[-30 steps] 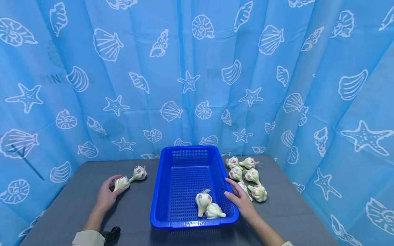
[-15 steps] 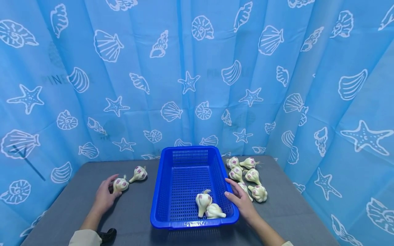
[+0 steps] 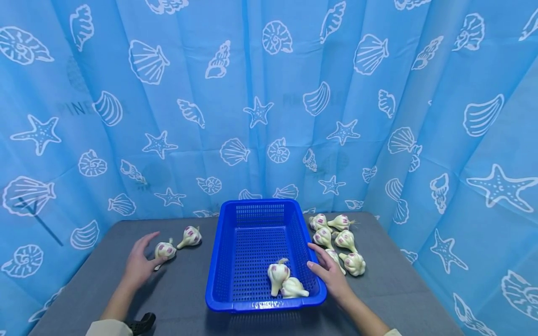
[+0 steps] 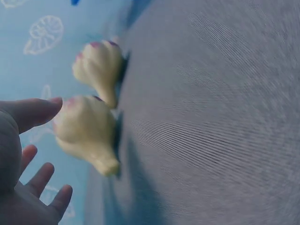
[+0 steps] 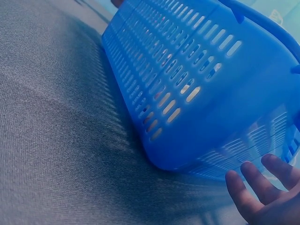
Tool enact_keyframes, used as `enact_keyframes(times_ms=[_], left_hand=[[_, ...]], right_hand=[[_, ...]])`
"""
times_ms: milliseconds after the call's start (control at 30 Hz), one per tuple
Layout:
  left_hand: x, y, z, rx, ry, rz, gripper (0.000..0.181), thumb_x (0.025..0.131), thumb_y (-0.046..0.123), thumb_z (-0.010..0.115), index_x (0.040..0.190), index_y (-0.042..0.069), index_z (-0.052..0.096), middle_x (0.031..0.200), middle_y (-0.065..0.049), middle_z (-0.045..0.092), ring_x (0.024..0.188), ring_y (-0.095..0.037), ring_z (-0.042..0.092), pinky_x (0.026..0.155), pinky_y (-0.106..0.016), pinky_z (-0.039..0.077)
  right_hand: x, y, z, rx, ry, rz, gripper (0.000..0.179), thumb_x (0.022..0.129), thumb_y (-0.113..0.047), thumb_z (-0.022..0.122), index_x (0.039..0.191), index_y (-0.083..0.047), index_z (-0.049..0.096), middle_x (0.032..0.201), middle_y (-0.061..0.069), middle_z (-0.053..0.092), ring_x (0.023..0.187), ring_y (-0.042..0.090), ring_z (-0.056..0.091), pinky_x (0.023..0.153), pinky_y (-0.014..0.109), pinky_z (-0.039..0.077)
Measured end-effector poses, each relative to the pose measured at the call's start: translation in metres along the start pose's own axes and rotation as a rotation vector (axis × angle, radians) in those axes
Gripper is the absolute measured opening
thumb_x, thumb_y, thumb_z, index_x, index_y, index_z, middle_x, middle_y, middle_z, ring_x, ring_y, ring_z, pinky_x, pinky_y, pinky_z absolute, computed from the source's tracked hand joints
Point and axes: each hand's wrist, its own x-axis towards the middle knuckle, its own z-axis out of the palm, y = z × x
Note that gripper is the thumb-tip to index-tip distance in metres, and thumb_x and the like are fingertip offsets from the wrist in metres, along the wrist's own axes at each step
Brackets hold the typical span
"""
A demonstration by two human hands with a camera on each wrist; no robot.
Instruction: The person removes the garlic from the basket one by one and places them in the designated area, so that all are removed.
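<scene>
On the left part of the table, a garlic bulb [image 3: 166, 251] lies beside my left hand [image 3: 140, 263], whose fingers are spread apart. In the left wrist view the thumb [image 4: 40, 112] is close to that garlic bulb [image 4: 86, 131]; I cannot tell whether they touch. A second garlic bulb [image 3: 190, 236] lies just behind it. My right hand [image 3: 329, 274] is at the right side of a blue plastic basket [image 3: 213, 261], with loosely extended fingers near its rim. Two garlic bulbs [image 3: 277, 276] lie in the basket's near right corner.
Several garlic bulbs [image 3: 344, 240] lie in a group to the right of the basket. A grey cloth [image 3: 391, 280] covers the table. Behind it hangs a blue curtain [image 3: 260, 154] with white shell prints. A black band [image 3: 143, 323] is at the left wrist.
My left hand has let go of the garlic bulb and drawn back a little to the left, its fingers opening. The bulb stays on the table. The right hand has not moved.
</scene>
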Motion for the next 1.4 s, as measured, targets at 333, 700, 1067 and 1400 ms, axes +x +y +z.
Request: enact_keyframes(times_ms=[333,700,1067,1400], left_hand=[[0.003,0.046,-0.017,-0.131,-0.081,0.022,0.063,0.092,0.025,0.069,0.145,0.007,0.041,0.146,-0.025,0.037,0.127,-0.046,0.041,0.096,-0.061,0.040],[0.010,0.104,-0.014,-0.171,-0.206,0.127,0.047,0.094,0.042,0.062,0.130,0.012,0.057,0.131,-0.014,0.057,0.119,-0.038,0.053,0.094,-0.058,0.045],[0.020,0.163,0.010,-0.219,-0.322,0.267,0.035,0.095,0.033,0.064,0.123,0.013,0.062,0.124,-0.007,0.062,0.112,-0.030,0.060,0.089,-0.050,0.051],[0.030,0.205,0.037,-0.281,-0.404,0.314,0.029,0.095,0.030,0.064,0.122,0.019,0.064,0.126,-0.004,0.060,0.113,-0.031,0.058,0.089,-0.049,0.050]], right_hand=[[-0.001,-0.001,0.002,-0.004,0.029,-0.011,0.049,0.096,-0.005,0.056,0.143,-0.001,0.043,0.136,0.032,0.049,0.120,0.045,0.052,0.087,0.050,0.052],[0.000,0.000,0.002,-0.006,0.019,-0.016,0.050,0.096,-0.005,0.056,0.143,-0.001,0.043,0.137,0.031,0.048,0.121,0.045,0.051,0.088,0.052,0.050],[0.000,0.001,0.000,-0.011,0.018,-0.013,0.050,0.096,-0.006,0.056,0.144,-0.001,0.042,0.137,0.030,0.048,0.121,0.044,0.051,0.087,0.045,0.053],[0.000,0.001,0.001,-0.020,0.019,-0.023,0.049,0.096,-0.005,0.056,0.143,-0.001,0.043,0.137,0.031,0.048,0.121,0.045,0.051,0.089,0.048,0.051]])
